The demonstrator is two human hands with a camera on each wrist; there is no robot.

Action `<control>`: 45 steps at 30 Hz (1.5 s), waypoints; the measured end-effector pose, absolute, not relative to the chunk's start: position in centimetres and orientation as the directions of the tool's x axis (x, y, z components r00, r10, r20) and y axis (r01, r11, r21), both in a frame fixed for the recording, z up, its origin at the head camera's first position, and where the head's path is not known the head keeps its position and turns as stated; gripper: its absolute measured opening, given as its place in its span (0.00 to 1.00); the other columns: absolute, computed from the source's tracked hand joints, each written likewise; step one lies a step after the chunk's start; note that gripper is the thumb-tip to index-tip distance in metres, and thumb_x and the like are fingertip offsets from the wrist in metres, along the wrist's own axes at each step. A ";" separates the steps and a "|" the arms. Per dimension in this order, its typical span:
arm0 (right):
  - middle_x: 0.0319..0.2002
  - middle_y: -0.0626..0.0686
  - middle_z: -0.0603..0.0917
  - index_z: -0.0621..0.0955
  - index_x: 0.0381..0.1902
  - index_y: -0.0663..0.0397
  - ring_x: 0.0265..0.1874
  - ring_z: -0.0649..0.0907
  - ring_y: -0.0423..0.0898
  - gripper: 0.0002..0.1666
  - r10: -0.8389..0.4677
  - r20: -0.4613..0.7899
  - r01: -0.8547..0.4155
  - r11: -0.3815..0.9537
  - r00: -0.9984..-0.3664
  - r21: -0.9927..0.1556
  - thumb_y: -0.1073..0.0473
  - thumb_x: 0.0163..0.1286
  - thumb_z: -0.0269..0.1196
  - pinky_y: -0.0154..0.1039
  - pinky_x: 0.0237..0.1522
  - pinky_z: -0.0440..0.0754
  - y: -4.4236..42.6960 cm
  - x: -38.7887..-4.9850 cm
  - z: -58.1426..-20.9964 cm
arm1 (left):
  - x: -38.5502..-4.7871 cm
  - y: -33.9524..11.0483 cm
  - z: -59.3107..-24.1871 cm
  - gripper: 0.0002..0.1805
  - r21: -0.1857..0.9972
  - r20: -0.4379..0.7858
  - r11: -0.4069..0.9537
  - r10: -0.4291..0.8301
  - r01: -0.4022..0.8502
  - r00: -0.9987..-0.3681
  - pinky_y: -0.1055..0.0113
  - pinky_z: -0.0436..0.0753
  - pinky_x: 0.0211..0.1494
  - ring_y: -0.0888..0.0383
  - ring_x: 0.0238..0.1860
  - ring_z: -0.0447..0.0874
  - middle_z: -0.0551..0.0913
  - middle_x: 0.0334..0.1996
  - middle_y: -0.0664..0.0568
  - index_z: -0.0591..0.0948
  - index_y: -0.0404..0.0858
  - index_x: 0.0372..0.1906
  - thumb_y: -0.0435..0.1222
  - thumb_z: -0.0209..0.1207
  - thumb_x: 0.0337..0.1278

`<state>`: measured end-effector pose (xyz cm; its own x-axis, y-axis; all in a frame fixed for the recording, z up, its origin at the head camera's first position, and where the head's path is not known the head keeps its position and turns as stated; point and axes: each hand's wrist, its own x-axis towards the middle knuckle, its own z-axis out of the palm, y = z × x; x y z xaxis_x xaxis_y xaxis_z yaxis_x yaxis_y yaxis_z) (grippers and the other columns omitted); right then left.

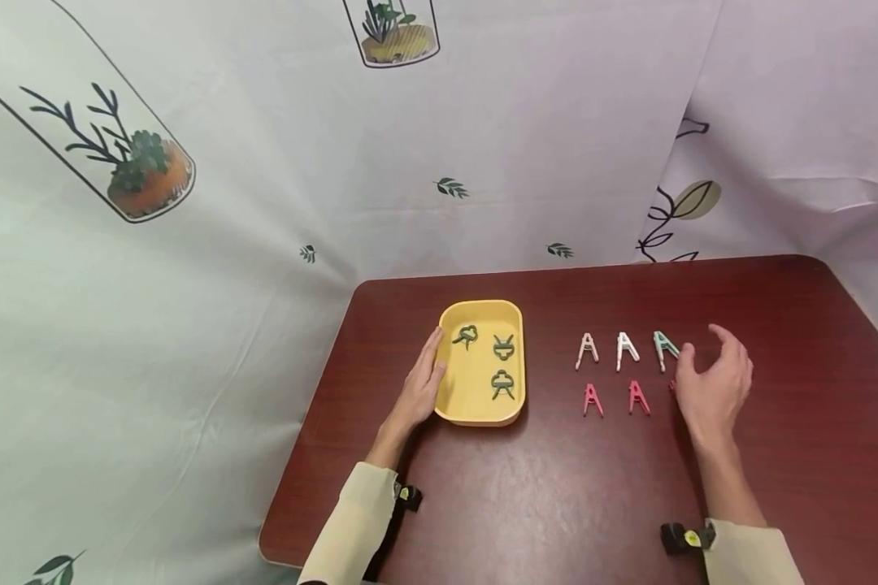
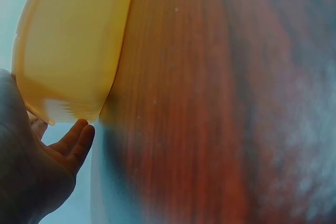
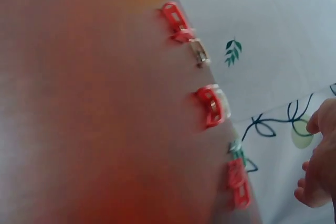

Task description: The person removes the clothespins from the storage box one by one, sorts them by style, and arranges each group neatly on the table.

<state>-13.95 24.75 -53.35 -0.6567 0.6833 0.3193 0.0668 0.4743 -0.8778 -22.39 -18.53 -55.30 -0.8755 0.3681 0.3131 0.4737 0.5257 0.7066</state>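
Note:
My left hand (image 1: 419, 392) rests with straight fingers against the left side of the yellow tray (image 1: 480, 414); in the left wrist view the hand (image 2: 47, 166) touches the tray's wall (image 2: 73, 40). Three dark green clips (image 1: 502, 384) lie inside the tray. My right hand (image 1: 715, 388) is over the table at the right end of two rows of clips, thumb and fingers apart, with nothing seen between them. Nearest to it are a green clip (image 1: 664, 349) and a red clip (image 3: 239, 182), mostly hidden by the hand in the head view.
Left of the right hand lie a pale pink clip (image 1: 588, 350), a white clip (image 1: 626, 350) and two red clips (image 1: 593, 400) on the dark red-brown table (image 1: 541, 504). Behind the table hangs a patterned cloth (image 1: 497, 162).

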 end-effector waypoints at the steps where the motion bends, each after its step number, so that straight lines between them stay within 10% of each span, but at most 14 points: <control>1: 0.69 0.65 0.78 0.76 0.72 0.58 0.71 0.70 0.65 0.30 0.679 0.310 0.064 0.466 -0.665 -0.883 0.59 0.75 0.62 0.58 0.75 0.60 24.7 -14.4 -53.0 | -22.4 -18.6 -55.3 0.32 0.707 0.311 0.528 0.366 0.471 -0.877 0.45 0.56 0.82 0.50 0.84 0.52 0.55 0.85 0.44 0.57 0.31 0.84 0.29 0.47 0.83; 27: 0.78 0.64 0.69 0.67 0.81 0.58 0.74 0.70 0.68 0.41 0.235 0.358 -0.215 0.476 -0.904 -0.853 0.56 0.76 0.67 0.62 0.75 0.65 17.1 -24.7 -50.6 | -22.3 -18.6 -55.3 0.32 0.702 0.307 0.536 0.366 0.469 -0.878 0.46 0.55 0.82 0.49 0.84 0.52 0.55 0.85 0.46 0.56 0.33 0.85 0.31 0.47 0.84; 45: 0.65 0.64 0.81 0.76 0.70 0.65 0.65 0.80 0.62 0.30 0.040 0.409 -0.370 0.352 -0.912 -0.859 0.62 0.74 0.70 0.53 0.70 0.75 6.8 -28.3 -51.4 | -22.4 -18.6 -55.5 0.32 0.698 0.312 0.536 0.368 0.474 -0.876 0.44 0.56 0.82 0.48 0.84 0.52 0.55 0.85 0.44 0.56 0.31 0.84 0.30 0.46 0.83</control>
